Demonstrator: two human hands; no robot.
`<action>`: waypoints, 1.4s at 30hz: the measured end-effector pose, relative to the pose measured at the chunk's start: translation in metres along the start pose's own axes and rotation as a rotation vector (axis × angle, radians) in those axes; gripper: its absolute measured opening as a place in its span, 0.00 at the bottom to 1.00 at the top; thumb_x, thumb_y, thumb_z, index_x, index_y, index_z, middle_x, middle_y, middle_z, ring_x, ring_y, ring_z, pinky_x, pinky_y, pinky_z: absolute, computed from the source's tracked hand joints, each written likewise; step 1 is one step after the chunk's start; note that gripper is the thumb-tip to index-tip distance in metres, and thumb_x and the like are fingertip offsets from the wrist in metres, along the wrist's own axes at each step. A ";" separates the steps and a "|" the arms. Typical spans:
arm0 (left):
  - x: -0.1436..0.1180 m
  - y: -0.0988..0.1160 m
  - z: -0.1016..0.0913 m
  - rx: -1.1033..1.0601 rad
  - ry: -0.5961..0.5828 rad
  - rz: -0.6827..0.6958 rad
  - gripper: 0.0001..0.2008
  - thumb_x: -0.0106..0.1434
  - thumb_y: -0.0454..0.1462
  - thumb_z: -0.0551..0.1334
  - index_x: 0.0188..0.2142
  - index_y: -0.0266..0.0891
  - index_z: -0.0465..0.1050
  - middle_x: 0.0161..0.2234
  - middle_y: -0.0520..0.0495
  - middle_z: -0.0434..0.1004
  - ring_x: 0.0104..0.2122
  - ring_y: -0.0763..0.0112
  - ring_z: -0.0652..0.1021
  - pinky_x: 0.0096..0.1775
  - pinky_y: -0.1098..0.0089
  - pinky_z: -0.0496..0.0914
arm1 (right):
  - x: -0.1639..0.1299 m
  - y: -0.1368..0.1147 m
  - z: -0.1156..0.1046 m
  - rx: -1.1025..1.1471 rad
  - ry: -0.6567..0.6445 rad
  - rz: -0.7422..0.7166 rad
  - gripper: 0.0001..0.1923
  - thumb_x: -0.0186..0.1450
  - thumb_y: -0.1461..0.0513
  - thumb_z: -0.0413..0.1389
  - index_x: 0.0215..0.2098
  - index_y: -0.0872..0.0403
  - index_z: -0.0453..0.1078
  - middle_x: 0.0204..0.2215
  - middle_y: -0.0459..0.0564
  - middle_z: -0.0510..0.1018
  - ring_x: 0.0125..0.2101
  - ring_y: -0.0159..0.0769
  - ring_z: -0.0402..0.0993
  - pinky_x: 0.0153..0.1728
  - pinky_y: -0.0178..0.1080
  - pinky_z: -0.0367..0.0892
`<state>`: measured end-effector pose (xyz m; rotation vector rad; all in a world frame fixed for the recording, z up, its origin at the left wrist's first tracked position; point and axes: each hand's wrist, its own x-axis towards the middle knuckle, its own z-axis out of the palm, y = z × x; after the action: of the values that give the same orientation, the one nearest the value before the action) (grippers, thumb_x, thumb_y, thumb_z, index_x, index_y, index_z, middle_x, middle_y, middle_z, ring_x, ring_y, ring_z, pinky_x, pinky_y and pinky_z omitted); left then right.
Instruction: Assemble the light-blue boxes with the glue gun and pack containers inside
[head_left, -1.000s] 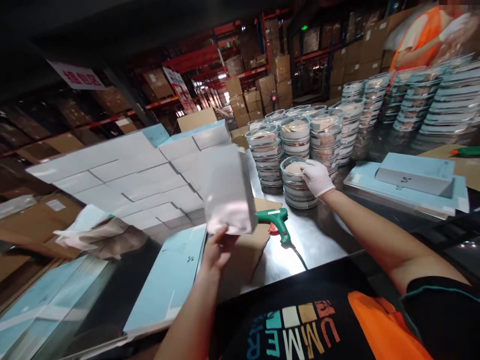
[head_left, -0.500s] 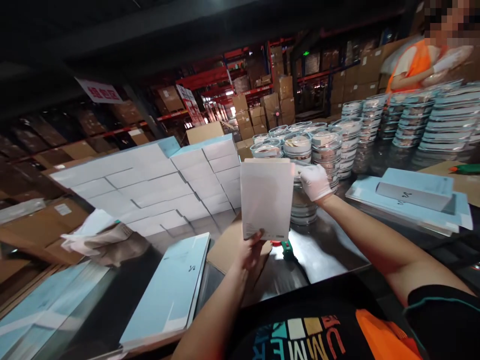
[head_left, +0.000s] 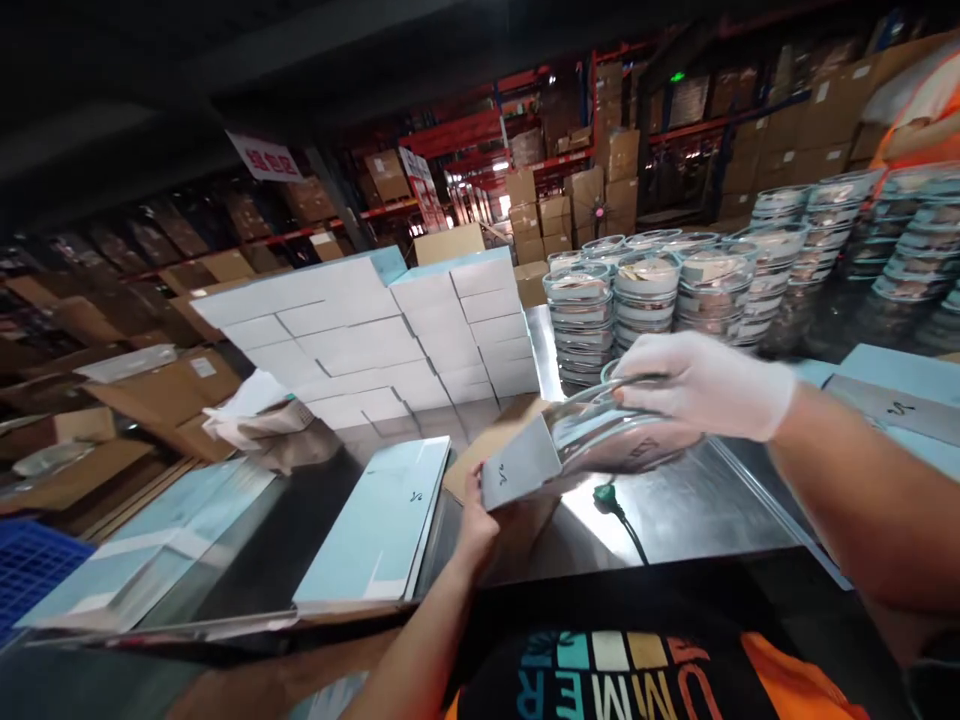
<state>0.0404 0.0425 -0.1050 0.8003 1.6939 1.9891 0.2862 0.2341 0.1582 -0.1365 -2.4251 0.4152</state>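
Note:
My bare left hand grips the lower left end of a small pale box with a dark squiggle logo, held tilted above the table. In my right hand, in a white glove, is a clear round plastic case with a shiny rim, its fingers closed on the upper edge. The left side of the case meets the right end of the box; whether part of it is inside I cannot tell. Behind them stand stacks of similar round cases. Under the hands lies a brown cardboard piece.
A wall of stacked white boxes stands at the back left. Flat light-blue boxes lie on the left, with a blue crate beyond. A green plug with cable rests on the metal table. Another person is at far right.
The box has gone from upright to tilted and lower. My right hand has come from the stacks toward me with a round case, now against the box. The view has shifted right to left.

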 end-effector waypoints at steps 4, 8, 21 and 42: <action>-0.022 -0.020 0.002 0.126 -0.073 -0.105 0.49 0.32 0.38 0.86 0.55 0.42 0.73 0.49 0.42 0.81 0.48 0.51 0.81 0.54 0.54 0.76 | 0.004 -0.010 0.054 -0.011 0.069 -0.056 0.07 0.66 0.62 0.62 0.41 0.51 0.83 0.39 0.54 0.83 0.42 0.47 0.81 0.46 0.47 0.77; -0.029 -0.023 -0.008 0.331 -0.056 -0.080 0.40 0.34 0.43 0.87 0.47 0.40 0.79 0.48 0.40 0.81 0.54 0.43 0.78 0.61 0.45 0.70 | -0.033 0.013 0.084 0.242 0.326 0.059 0.24 0.74 0.50 0.60 0.64 0.49 0.74 0.58 0.58 0.81 0.56 0.50 0.80 0.59 0.53 0.76; -0.030 0.022 -0.028 0.191 0.129 0.402 0.40 0.54 0.70 0.71 0.51 0.43 0.77 0.51 0.38 0.80 0.56 0.46 0.79 0.61 0.50 0.72 | -0.062 -0.014 0.230 0.763 0.306 0.422 0.21 0.71 0.44 0.58 0.54 0.46 0.76 0.52 0.54 0.84 0.52 0.51 0.81 0.58 0.55 0.77; -0.038 0.004 -0.063 0.516 0.313 0.623 0.35 0.59 0.69 0.66 0.48 0.44 0.80 0.46 0.42 0.82 0.57 0.46 0.77 0.66 0.48 0.66 | -0.088 0.061 0.202 0.068 0.000 0.877 0.27 0.62 0.62 0.62 0.60 0.53 0.74 0.48 0.58 0.87 0.47 0.52 0.86 0.47 0.46 0.79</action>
<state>0.0281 -0.0292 -0.1137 1.3906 2.4242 2.1607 0.2258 0.2217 -0.0623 -1.1810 -2.2298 0.8651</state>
